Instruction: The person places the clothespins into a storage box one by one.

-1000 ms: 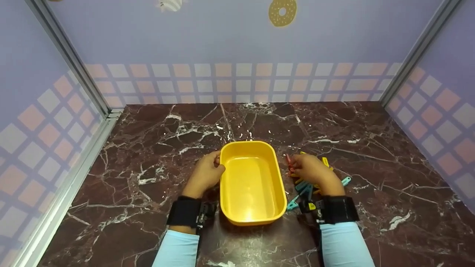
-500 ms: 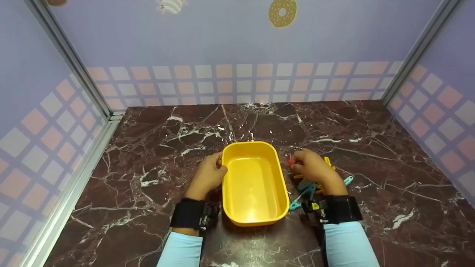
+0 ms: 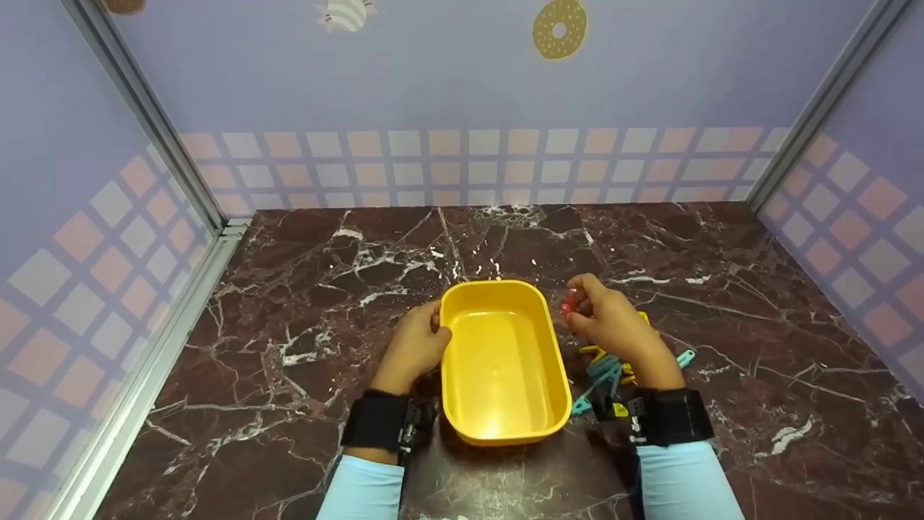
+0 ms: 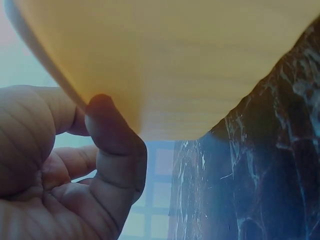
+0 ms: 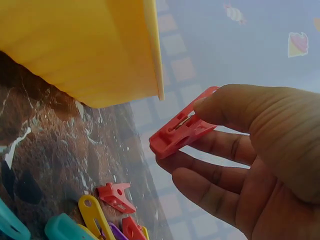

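Observation:
A yellow plastic tub (image 3: 505, 426) stands in the middle of the head view, its inside bare. My left hand (image 3: 413, 345) pinches its left rim, the thumb on top; in the left wrist view a fingertip (image 4: 102, 107) presses the tub's outer wall (image 4: 175, 65). To the right of the tub, my right hand (image 3: 613, 325) holds a red clothespin (image 5: 180, 125) between thumb and fingers, up off the table and close to the tub's right rim. Below that hand lies a pile of clothespins: teal (image 3: 599, 386), yellow (image 5: 92, 212), red (image 5: 117, 197) and purple (image 5: 117, 232), partly hidden by the hand.
The table (image 3: 303, 433) is dark marbled stone with white veins. Purple wall panels with a checked band (image 3: 476, 166) close it off at the back and both sides. A black camera strap (image 3: 675, 417) circles the right wrist, another strap (image 3: 375, 419) the left.
My right hand has risen from the pile with the red clothespin and turned so its fingers point up more. The left hand keeps its grip on the tub; the whole view shifts slightly.

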`<state>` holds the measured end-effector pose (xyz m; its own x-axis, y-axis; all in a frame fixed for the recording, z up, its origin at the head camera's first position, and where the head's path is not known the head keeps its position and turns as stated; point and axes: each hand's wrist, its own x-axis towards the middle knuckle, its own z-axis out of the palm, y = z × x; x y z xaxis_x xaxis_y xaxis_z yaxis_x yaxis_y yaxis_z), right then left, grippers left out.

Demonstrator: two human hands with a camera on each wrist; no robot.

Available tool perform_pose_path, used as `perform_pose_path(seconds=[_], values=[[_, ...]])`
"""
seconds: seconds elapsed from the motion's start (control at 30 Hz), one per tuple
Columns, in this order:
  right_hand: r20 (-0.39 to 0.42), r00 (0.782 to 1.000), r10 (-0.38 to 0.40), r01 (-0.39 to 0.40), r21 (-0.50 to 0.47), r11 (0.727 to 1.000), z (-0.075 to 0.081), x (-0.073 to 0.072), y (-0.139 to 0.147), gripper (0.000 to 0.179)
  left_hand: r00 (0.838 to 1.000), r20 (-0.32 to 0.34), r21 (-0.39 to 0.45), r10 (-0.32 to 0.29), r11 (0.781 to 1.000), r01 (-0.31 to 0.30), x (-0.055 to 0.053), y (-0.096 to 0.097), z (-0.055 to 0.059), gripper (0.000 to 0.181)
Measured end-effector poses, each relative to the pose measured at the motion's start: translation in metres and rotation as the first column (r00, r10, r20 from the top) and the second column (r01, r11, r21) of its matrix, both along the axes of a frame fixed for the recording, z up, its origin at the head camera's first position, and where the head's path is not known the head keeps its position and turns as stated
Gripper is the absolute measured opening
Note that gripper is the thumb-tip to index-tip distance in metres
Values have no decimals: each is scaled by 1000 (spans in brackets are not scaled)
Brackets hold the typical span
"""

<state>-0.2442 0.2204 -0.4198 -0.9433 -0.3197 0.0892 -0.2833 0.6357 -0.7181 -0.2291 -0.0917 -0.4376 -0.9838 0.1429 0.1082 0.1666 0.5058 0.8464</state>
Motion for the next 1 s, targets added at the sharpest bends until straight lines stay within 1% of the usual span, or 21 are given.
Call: perform_pose_path(seconds=[0.07, 0.17, 0.27, 0.4, 0.47, 0.53, 0.63, 0.77, 0.87, 0.9, 0.97, 1.0], values=[[-10, 1000, 4, -3, 7, 1000, 0, 1, 1, 44, 1000, -16, -13, 5, 1000, -5, 1, 1, -1, 42], [-31, 999, 12, -12, 24, 1000, 0, 1, 2, 46, 999, -43, -30, 21, 999, -22, 2, 3, -2, 38], [-49, 999, 23, -20, 55, 998, 0, 1, 2, 41, 998, -42, -47, 40, 998, -42, 4, 4, -3, 37], [-35, 999, 18, -15, 67, 998, 1, 2, 1, 31, 998, -16, -58, 60, 996, -61, 4, 4, -2, 40], [-36, 999, 13, -11, 61, 998, 3, 3, 1, 28, 998, -17, -57, 64, 996, -65, 3, 4, 0, 40], [-39, 999, 6, -3, 54, 999, 6, 4, 1, 25, 998, -19, -58, 59, 996, -60, 2, 5, 2, 37], [-37, 999, -8, 9, 41, 999, 10, 6, 4, 23, 999, -16, -57, 36, 998, -36, 1, 6, 4, 31], [-41, 999, -4, 6, 42, 999, 12, 7, 6, 25, 999, -40, -65, 20, 998, -22, -1, 6, 4, 23], [-56, 998, 11, -9, 48, 999, 11, 5, 4, 24, 997, -70, -75, 34, 996, -39, 0, 4, 3, 19], [-60, 998, 16, -13, 48, 999, 10, 5, 3, 23, 996, -78, -77, 40, 996, -46, 0, 4, 2, 14], [-73, 997, 22, -18, 55, 998, 9, 5, 1, 20, 995, -83, -82, 50, 995, -57, 1, 3, 1, 6], [-78, 997, 23, -18, 58, 998, 9, 5, 0, 19, 995, -81, -84, 55, 995, -61, 1, 3, 0, 7]])
